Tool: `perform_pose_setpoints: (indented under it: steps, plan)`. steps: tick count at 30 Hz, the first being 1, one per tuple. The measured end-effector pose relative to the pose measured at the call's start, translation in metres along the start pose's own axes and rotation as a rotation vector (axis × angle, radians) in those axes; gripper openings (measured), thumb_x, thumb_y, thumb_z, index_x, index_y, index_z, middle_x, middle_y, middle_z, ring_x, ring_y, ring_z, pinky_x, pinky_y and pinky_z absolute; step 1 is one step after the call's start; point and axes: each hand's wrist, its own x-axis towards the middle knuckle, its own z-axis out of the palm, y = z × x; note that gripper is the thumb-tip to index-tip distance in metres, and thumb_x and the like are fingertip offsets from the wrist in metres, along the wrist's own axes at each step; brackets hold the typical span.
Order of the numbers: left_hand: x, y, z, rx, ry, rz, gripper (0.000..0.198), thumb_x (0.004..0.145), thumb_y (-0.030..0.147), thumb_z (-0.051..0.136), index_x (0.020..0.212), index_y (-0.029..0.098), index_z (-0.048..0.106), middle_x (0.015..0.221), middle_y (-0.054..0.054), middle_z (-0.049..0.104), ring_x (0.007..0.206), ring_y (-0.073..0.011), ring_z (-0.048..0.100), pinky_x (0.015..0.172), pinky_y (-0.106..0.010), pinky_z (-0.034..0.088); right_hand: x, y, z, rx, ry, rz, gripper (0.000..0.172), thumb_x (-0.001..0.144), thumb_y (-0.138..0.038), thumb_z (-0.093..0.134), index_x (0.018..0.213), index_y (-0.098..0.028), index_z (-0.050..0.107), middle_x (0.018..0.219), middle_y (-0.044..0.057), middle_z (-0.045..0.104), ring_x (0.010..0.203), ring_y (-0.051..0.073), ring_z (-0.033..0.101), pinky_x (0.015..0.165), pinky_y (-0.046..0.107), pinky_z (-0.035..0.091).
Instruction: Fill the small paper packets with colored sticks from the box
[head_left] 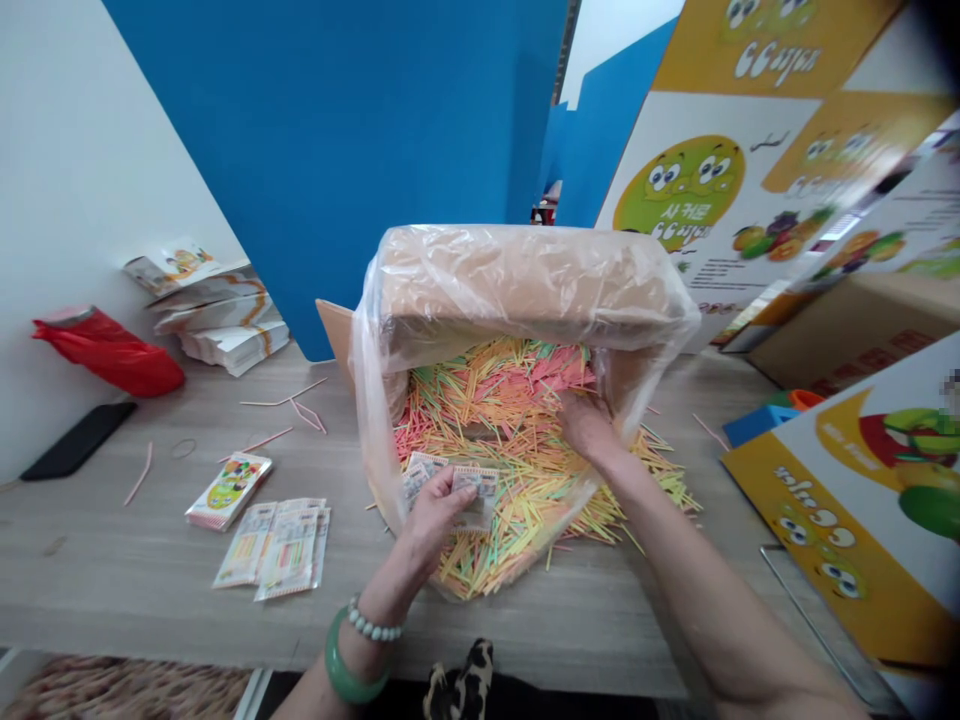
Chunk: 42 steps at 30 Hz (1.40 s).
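My left hand [433, 520], with a bead bracelet and a green bangle at its wrist, pinches a small printed clear plastic packet [480, 484] between thumb and fingers. Another such packet [420, 468] lies just beside it, over the sticks. My right hand [589, 425] reaches into the heap of thin pastel sticks [517, 400], near the pink ones at the right. Its fingertips are hidden there, so what they grip is unclear. The sticks spill from a cardboard box tipped on its side [517, 275], lined with a clear plastic bag [367, 400].
Left of the box lie filled packets [289, 545], a printed carton [229, 490], a black phone-like slab [79, 440], a red bag [112, 350] and stacked flat cartons [229, 315]. Loose sticks are scattered on the table [150, 570]. Large printed boxes [847, 500] stand at the right.
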Motion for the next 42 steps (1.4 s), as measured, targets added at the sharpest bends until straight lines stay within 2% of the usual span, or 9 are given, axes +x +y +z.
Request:
perform_pose_setpoints:
  steps: [4,11,19,23,27,30,36,39,42]
  plan:
    - [-0.001,0.004,-0.01,-0.011,0.047,0.013,0.04,0.062,0.042,0.087,0.084,0.016,0.067,0.075,-0.002,0.072,0.063,-0.0133,0.063,0.062,-0.026,0.052,0.002,0.002,0.002,0.035,0.012,0.015,0.032,0.094,-0.018,0.04,0.111,-0.013,0.067,0.101,0.015,0.073,0.099,0.026,0.064,0.089,0.033,0.041]
    - [-0.008,0.006,-0.02,-0.012,0.048,0.04,0.037,0.064,0.042,0.086,0.082,0.016,0.066,0.074,-0.002,0.071,0.063,-0.015,0.066,0.061,-0.027,0.053,-0.002,0.0,-0.01,0.053,0.069,0.093,0.037,0.099,-0.027,0.037,0.119,-0.011,0.064,0.125,0.02,0.068,0.119,0.031,0.06,0.097,0.038,0.041]
    - [-0.011,0.005,-0.019,-0.04,0.039,0.071,0.034,0.066,0.04,0.087,0.076,0.016,0.064,0.069,0.0,0.069,0.06,-0.0121,0.063,0.061,-0.025,0.052,-0.003,0.003,-0.021,0.142,-0.027,0.129,0.033,0.1,-0.031,0.042,0.114,-0.013,0.065,0.108,0.018,0.075,0.099,0.026,0.07,0.075,0.029,0.044]
    - [-0.013,0.006,-0.019,-0.052,0.037,0.065,0.035,0.065,0.04,0.087,0.075,0.016,0.062,0.069,0.0,0.069,0.061,-0.0122,0.063,0.061,-0.025,0.053,-0.006,0.002,-0.022,0.15,-0.002,0.159,0.033,0.101,-0.029,0.039,0.115,-0.012,0.064,0.1,0.017,0.076,0.093,0.025,0.071,0.072,0.029,0.044]
    - [-0.015,0.006,-0.021,-0.047,0.037,0.054,0.036,0.065,0.04,0.087,0.075,0.016,0.061,0.071,-0.001,0.07,0.065,-0.0149,0.067,0.062,-0.026,0.054,-0.008,0.005,-0.024,0.177,0.038,0.154,0.031,0.099,-0.03,0.041,0.112,-0.016,0.066,0.106,0.016,0.075,0.101,0.025,0.07,0.077,0.029,0.045]
    - [-0.016,0.006,-0.021,-0.058,0.034,0.047,0.035,0.065,0.039,0.086,0.075,0.017,0.061,0.071,-0.001,0.07,0.067,-0.0157,0.068,0.062,-0.026,0.054,-0.007,0.01,-0.021,0.284,0.048,0.179,0.028,0.094,-0.03,0.047,0.109,-0.017,0.067,0.104,0.016,0.075,0.098,0.026,0.069,0.076,0.03,0.044]
    - [-0.013,0.002,-0.024,-0.063,0.046,0.052,0.037,0.064,0.04,0.087,0.074,0.017,0.06,0.069,0.0,0.068,0.065,-0.0153,0.067,0.06,-0.025,0.053,-0.005,0.014,-0.006,0.786,0.13,0.188,0.024,0.085,-0.04,0.049,0.082,-0.019,0.06,0.072,0.006,0.067,0.067,0.019,0.059,0.063,0.028,0.042]
    - [-0.011,0.001,-0.025,-0.059,0.048,0.066,0.037,0.064,0.04,0.087,0.073,0.017,0.06,0.069,0.0,0.068,0.065,-0.015,0.067,0.059,-0.024,0.052,-0.005,0.014,-0.004,0.875,0.176,0.175,0.033,0.08,-0.053,0.052,0.07,-0.021,0.053,0.063,0.001,0.057,0.062,0.017,0.05,0.06,0.029,0.038]
    - [-0.012,0.002,-0.025,-0.061,0.053,0.078,0.036,0.064,0.04,0.087,0.073,0.016,0.061,0.067,0.001,0.067,0.061,-0.0136,0.065,0.057,-0.024,0.052,-0.005,0.016,-0.008,0.908,0.254,0.231,0.036,0.074,-0.056,0.055,0.064,-0.022,0.05,0.062,0.0,0.053,0.063,0.017,0.046,0.063,0.03,0.038]
